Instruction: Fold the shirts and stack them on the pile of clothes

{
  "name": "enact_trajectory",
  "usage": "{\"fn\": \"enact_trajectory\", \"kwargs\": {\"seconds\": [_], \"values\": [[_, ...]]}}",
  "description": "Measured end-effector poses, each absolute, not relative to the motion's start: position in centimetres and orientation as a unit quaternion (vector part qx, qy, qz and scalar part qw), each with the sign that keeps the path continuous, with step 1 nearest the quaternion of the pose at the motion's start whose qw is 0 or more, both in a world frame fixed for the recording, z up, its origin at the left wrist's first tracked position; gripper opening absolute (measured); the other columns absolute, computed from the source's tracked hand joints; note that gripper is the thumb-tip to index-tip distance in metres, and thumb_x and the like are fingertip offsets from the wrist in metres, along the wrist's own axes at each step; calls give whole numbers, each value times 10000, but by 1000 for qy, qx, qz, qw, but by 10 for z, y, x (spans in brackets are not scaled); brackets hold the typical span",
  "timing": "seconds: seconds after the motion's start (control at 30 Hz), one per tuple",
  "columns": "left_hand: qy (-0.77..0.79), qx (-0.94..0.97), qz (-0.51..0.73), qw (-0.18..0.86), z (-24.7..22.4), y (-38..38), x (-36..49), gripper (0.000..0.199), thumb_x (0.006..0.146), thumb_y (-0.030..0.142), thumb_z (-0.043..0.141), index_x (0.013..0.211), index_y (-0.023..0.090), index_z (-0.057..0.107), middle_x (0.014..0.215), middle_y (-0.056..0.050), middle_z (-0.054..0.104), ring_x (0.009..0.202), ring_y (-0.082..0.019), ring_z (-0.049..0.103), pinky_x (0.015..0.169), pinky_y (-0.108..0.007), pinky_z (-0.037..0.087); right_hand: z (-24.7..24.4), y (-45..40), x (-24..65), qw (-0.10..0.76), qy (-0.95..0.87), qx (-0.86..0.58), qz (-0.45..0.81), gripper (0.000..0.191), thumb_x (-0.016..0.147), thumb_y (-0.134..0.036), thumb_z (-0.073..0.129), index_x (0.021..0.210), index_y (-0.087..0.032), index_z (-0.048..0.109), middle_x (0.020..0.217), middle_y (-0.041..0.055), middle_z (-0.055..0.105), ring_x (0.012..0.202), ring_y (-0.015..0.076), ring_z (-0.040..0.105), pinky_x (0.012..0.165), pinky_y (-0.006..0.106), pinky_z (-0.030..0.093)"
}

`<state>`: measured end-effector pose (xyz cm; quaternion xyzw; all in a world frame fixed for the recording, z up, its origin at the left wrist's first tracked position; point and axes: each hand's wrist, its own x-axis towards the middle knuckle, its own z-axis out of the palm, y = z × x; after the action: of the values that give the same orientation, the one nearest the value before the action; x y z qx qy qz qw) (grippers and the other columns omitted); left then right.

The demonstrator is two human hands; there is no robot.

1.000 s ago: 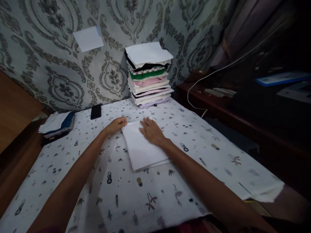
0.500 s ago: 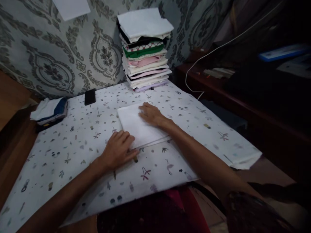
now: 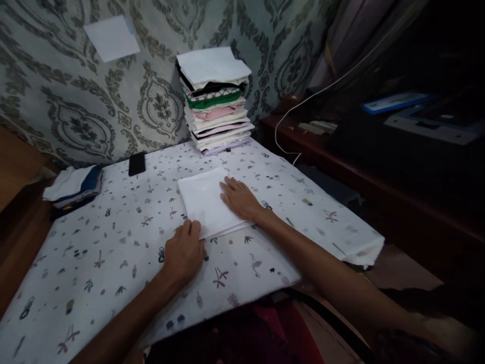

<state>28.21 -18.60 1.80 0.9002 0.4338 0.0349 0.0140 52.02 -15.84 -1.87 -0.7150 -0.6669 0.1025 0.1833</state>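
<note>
A folded white cloth (image 3: 206,202) lies flat on the table, with its layered near edge toward me. My right hand (image 3: 240,199) rests on its right part, palm down and fingers stretched out. At the near left corner is my left hand (image 3: 184,253), its fingers curled in and closed on the cloth's edge; the thumb is mostly hidden. Beyond the cloth stands a tall stack of folded clothes (image 3: 217,111), with a white piece on top and green, pink and lilac ones lower down.
A printed white cover (image 3: 125,263) spreads over the table. At the left edge sits a small pile of folded clothes (image 3: 76,187), and near the wall a black phone (image 3: 137,164). A white cable (image 3: 288,114) hangs over dark furniture on the right. White paper (image 3: 112,38) is on the wall.
My left hand has drawn its fingers in at the cloth's near left corner. My right hand still lies flat on the cloth. The camera view has tilted up and turned slightly right.
</note>
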Motion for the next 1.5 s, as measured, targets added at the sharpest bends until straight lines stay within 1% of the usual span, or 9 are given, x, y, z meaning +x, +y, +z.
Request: {"fn": "enact_trajectory", "kwargs": {"seconds": [0.3, 0.43, 0.5, 0.57, 0.7, 0.83, 1.27, 1.4, 1.5], "values": [[426, 895, 83, 104, 21, -188, 265, 226, 744, 78, 457, 891, 247, 428, 875, -21, 606, 770, -204, 584, 601, -309, 413, -7, -162, 520, 192, -659, -719, 115, 487, 1000, -309, 372, 1452, -152, 464, 1627, 132, 302, 1507, 323, 236, 1214, 534, 191], [387, 880, 144, 235, 34, -161, 251, 221, 772, 126, 455, 953, 248, 490, 841, 11, 589, 693, -160, 548, 629, -287, 449, 15, -191, 503, 335, -631, -694, 86, 422, 954, -265, 443, 1342, -161, 574, 1558, 144, 409, 1472, 341, 286, 1183, 566, 240], [360, 882, 182, 246, 40, -140, 253, 222, 781, 142, 454, 971, 237, 516, 901, -9, 598, 726, -163, 549, 630, -282, 454, 22, -217, 482, 434, -600, -655, 151, 345, 949, -312, 475, 1235, -221, 645, 1359, 133, 588, 1287, 327, 504, 1051, 539, 414], [331, 894, 210, 218, 43, -119, 261, 223, 778, 139, 456, 967, 225, 539, 962, -33, 610, 810, -184, 564, 692, -299, 475, 22, -244, 457, 486, -543, -596, 337, 259, 928, -375, 523, 1090, -258, 688, 977, 84, 694, 876, 245, 648, 751, 414, 531], [275, 918, 228, 172, 39, -92, 287, 244, 799, 124, 442, 986, 205, 576, 1032, -67, 616, 959, -224, 568, 873, -360, 483, 12, -278, 418, 509, -304, -479, 647, 311, 852, -372, 616, 1133, -239, 620, 667, 2, 623, 457, 118, 490, 424, 248, 301], [240, 930, 220, 174, 28, -86, 303, 253, 809, 117, 438, 999, 191, 590, 1037, -78, 612, 998, -231, 570, 926, -370, 465, 14, -280, 407, 517, -165, -429, 722, 426, 801, -275, 673, 1204, -221, 546, 679, 23, 666, 470, 114, 516, 405, 231, 253], [180, 935, 213, 218, 9, -73, 302, 211, 869, 169, 456, 982, 191, 633, 991, -70, 635, 928, -223, 547, 890, -371, 434, 20, -246, 364, 572, -19, -317, 756, 249, 848, -124, 563, 840, -237, 341, 776, 56, 738, 532, 67, 621, 516, 142, 467], [192, 934, 199, 225, 4, -74, 304, 190, 875, 211, 508, 998, 202, 652, 1023, -65, 640, 990, -241, 548, 928, -395, 398, 21, -247, 365, 536, -71, -354, 763, 220, 871, -117, 487, 992, -238, 350, 746, 33, 730, 529, 113, 665, 464, 162, 457], [216, 931, 197, 218, -1, -77, 305, 181, 887, 231, 519, 1008, 220, 653, 1049, -58, 627, 1027, -245, 540, 964, -412, 374, 23, -257, 369, 500, -97, -357, 783, 487, 864, -153, 519, 1279, -226, 274, 779, 34, 730, 593, 171, 714, 441, 189, 463]]}}
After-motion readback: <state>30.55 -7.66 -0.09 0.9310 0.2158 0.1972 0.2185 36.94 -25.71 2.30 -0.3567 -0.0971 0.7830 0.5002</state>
